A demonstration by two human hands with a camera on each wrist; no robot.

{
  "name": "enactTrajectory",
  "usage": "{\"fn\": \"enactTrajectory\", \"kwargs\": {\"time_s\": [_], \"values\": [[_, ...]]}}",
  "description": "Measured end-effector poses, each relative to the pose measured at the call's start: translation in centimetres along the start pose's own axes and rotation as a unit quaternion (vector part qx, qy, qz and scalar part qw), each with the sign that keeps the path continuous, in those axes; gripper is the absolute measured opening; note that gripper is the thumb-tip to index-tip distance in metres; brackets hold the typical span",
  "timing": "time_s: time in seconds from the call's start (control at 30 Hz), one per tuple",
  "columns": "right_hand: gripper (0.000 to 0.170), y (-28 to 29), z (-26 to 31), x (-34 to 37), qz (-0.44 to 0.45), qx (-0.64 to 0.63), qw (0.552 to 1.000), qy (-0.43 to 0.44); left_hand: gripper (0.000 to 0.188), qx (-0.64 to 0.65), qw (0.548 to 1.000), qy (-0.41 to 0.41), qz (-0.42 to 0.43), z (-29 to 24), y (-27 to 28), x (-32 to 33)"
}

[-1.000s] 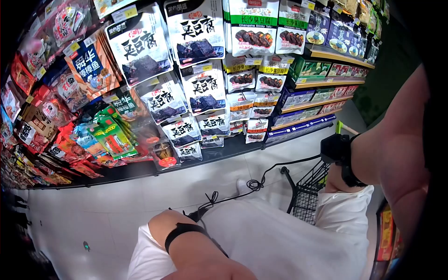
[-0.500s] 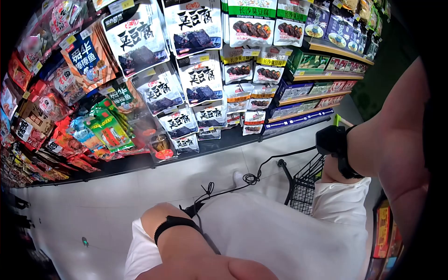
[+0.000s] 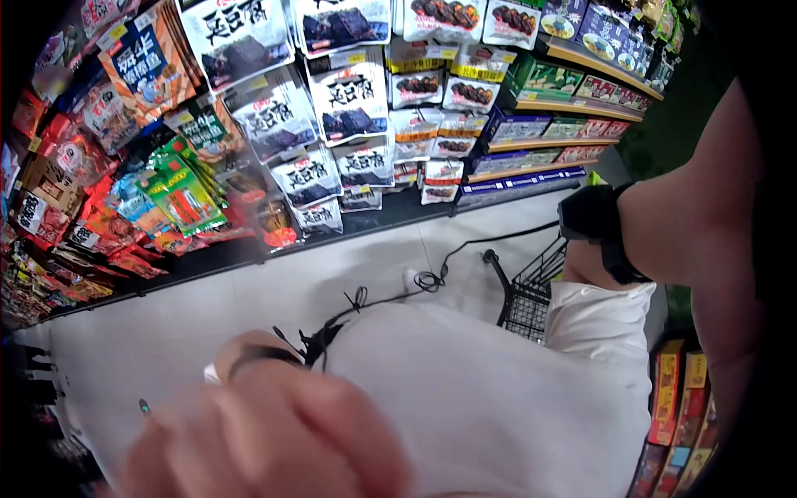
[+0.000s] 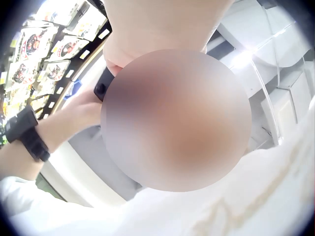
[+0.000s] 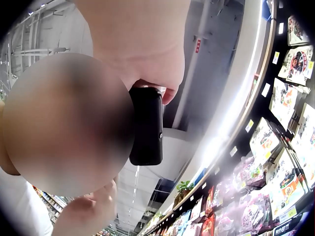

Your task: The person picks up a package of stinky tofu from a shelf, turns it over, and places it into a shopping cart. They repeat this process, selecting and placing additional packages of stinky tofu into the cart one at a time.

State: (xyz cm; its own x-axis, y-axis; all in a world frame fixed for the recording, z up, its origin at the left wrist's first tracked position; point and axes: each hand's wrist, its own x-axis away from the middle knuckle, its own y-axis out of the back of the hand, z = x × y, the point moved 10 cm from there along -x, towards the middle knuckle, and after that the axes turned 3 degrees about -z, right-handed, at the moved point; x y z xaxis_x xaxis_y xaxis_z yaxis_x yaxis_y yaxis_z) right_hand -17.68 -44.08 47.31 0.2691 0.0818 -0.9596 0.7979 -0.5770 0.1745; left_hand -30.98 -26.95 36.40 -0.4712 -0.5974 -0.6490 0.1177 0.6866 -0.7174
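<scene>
Supermarket shelving (image 3: 398,212) holds stinky tofu pouches (image 3: 347,98) above a pale floor (image 3: 199,290). Beside the person's obscured head (image 5: 69,125), the right hand (image 5: 142,69) meets a black device (image 5: 147,130), its grip impossible to tell. Motion blurs the left hand (image 3: 266,432); I cannot tell its fingers' state.

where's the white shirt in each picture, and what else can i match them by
Head: the white shirt fills the lower middle.
Left wrist: the white shirt runs along the bottom edge.
Right wrist: the white shirt shows in the lower left corner.
Shared landmark: the snack packets, across the top in head, upper left in left wrist, down the right side in right wrist.
</scene>
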Motion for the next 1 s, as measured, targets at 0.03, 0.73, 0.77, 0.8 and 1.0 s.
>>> {"fn": "enactTrajectory", "kwargs": {"time_s": [0.03,0.73,0.77,0.8,1.0], "values": [[0.064,-0.1,-0.2,-0.1,0.005,0.000,1.000,-0.005,0.016,0.004,1.000,0.004,-0.005,-1.5,1.2,-0.6],[0.071,17.4,41.8,52.3,0.028,0.663,0.101,-0.742,0.017,-0.443,0.824,0.292,0.198,11.7,14.7,3.4],[0.074,15.1,45.8,53.4,0.003,0.630,0.005,-0.776,0.015,-0.455,0.821,0.235,0.254,11.7,12.4,3.1],[0.073,13.6,49.4,55.6,-0.020,0.626,0.044,-0.778,0.015,-0.461,0.818,0.234,0.253,11.8,11.2,2.5],[0.041,7.7,59.5,60.0,-0.101,0.572,-0.017,-0.814,0.010,-0.314,0.785,-0.150,0.512,3.0,-5.1,2.2]]}}
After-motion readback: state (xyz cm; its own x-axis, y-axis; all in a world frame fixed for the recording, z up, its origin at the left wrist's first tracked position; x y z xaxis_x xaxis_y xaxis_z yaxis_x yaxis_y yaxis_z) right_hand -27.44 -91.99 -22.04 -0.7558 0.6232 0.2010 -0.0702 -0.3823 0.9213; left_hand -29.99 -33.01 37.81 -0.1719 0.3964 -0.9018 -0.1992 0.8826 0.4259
